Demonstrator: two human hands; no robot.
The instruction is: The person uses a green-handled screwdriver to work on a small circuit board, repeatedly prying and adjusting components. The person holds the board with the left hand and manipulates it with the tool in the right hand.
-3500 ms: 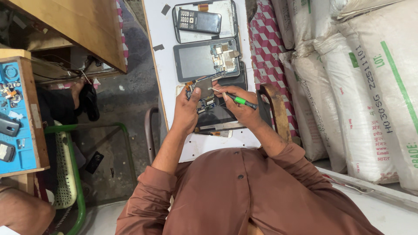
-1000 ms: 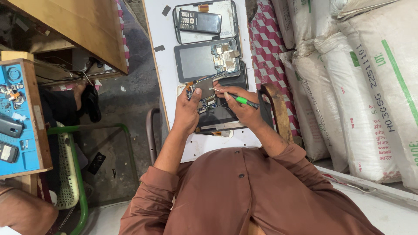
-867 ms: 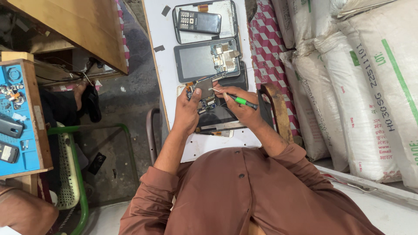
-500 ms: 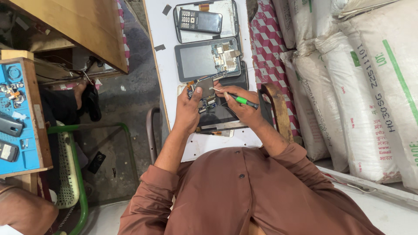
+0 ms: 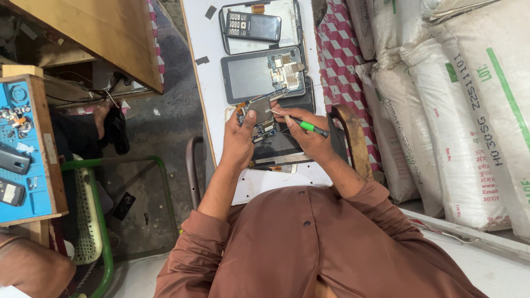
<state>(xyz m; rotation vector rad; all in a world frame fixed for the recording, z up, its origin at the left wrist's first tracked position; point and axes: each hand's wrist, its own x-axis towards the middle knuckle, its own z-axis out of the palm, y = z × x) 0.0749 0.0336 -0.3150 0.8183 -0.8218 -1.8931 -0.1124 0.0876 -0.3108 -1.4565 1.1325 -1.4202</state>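
Observation:
My left hand (image 5: 239,137) grips a small circuit board (image 5: 257,113) with a grey metal shield, its thumb pressed on the board's edge. My right hand (image 5: 307,133) holds a green-handled screwdriver (image 5: 302,126), whose thin tip points left onto the board. Both hands hover over an opened dark tablet (image 5: 279,144) lying on the white table (image 5: 212,72). A second opened tablet (image 5: 263,74), with its screen and inner parts showing, lies just beyond my hands.
A keypad phone (image 5: 254,26) rests on a tablet frame at the table's far end. White sacks (image 5: 452,110) stack up on the right. A blue work mat (image 5: 19,149) with phones and parts lies at the left, beside a green-framed chair (image 5: 99,221).
Hands and tools hold nearly the same place throughout; the view has only shifted slightly.

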